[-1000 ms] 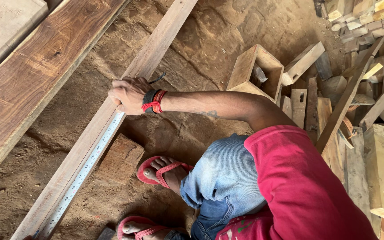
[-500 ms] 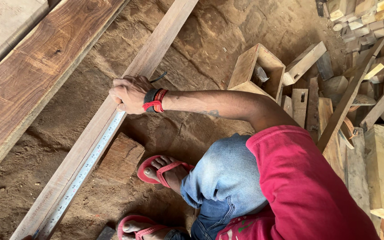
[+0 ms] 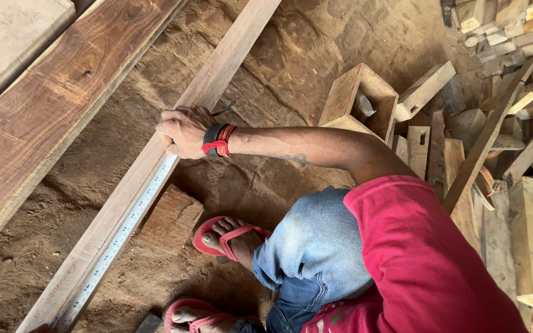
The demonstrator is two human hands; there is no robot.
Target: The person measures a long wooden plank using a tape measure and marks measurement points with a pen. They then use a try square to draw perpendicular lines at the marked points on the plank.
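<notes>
Measuring looks to be the step in hand: the right hand (image 3: pixel 183 131) rests on the long, narrow pale-brown wooden plank (image 3: pixel 217 74), at the upper end of a white steel measuring tape (image 3: pixel 124 231) that lies along the plank's near edge. Fingers are curled tight together; whether they pinch the tape or a marker I cannot tell. The plank runs slantwise over the earth floor (image 3: pixel 316 37), propped on a short wood block (image 3: pixel 168 222). Next move likely calls for keeping the tape flat and unmoved.

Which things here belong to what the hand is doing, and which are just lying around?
In use: hand, long wooden batten, tape measure blade.
Lying about: wide dark plank, open wooden box, offcut pile, small block.
</notes>
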